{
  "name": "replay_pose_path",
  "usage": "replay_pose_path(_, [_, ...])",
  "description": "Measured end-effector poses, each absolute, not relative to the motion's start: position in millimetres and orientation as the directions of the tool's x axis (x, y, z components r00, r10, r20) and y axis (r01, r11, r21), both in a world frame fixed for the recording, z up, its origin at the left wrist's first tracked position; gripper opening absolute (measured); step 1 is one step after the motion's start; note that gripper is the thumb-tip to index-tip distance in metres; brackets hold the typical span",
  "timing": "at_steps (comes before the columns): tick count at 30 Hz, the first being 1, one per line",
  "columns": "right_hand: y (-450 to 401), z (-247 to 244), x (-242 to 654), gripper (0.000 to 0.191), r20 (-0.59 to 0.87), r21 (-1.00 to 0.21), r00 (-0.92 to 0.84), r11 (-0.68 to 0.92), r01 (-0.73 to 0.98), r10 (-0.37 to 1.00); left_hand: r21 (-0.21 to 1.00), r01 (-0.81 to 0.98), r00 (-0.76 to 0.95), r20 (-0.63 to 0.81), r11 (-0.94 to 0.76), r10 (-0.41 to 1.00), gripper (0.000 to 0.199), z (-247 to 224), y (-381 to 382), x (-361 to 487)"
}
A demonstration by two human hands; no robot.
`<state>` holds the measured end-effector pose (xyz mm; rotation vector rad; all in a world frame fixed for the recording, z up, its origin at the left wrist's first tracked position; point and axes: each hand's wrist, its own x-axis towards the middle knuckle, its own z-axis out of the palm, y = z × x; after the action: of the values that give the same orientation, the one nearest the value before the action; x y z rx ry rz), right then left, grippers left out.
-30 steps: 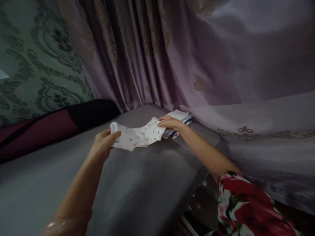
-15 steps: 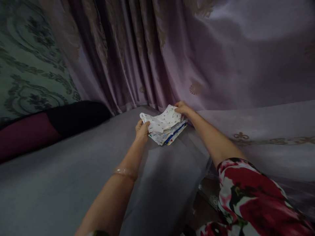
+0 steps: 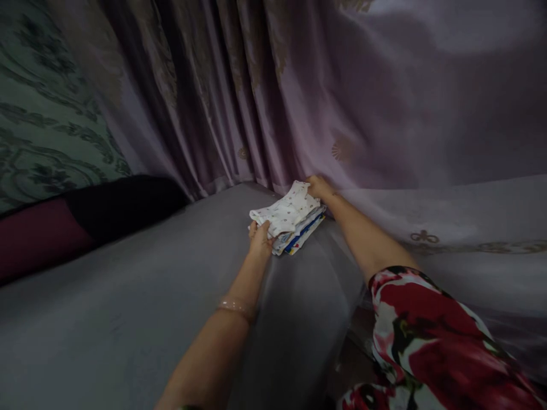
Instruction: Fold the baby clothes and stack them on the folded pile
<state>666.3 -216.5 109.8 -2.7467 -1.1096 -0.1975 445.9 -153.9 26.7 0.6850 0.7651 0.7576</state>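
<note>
Head view: left hand [image 3: 260, 239] fingers curled on the near edge of the white printed cloth [image 3: 285, 210], gripping it. Right hand [image 3: 318, 186] is at the cloth's far corner, fingers on it; can't tell if pinched or just pressing. Cloth lies folded on top of a small stack of folded clothes [image 3: 301, 232], on the grey bed surface [image 3: 128, 302] near its far corner, close to the mauve curtain [image 3: 265, 97].

Left fingers [image 3: 261, 226] partly under the folded cloth [image 3: 285, 212]; lower garments [image 3: 299, 233] mostly covered.
</note>
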Motion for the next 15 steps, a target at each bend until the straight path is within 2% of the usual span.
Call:
replay_pose_path(3, [-218,99,663,0.038,0.200,-0.076,0.719,-0.721,0.688,0.665,0.771,-0.311,0.480,-0.377,0.556,0.792,0.029,21,-156,444])
replay_pose_path(8, [-223,73,655,0.032,0.247,-0.011,0.711,-0.731,0.682,0.659,0.788,-0.272,0.543,-0.348,0.553,0.764,0.022,20,-159,433])
replay_pose_path(11, [-226,61,653,0.032,0.269,0.022,0.710,-0.741,0.671,0.651,0.825,-0.158,0.573,-0.370,0.542,0.731,0.018,20,-159,420])
replay_pose_path(15, [-228,56,652,0.033,0.283,0.035,0.725,-0.762,0.646,0.628,0.874,0.051,0.619,-0.406,0.483,0.672,0.026,15,-149,388])
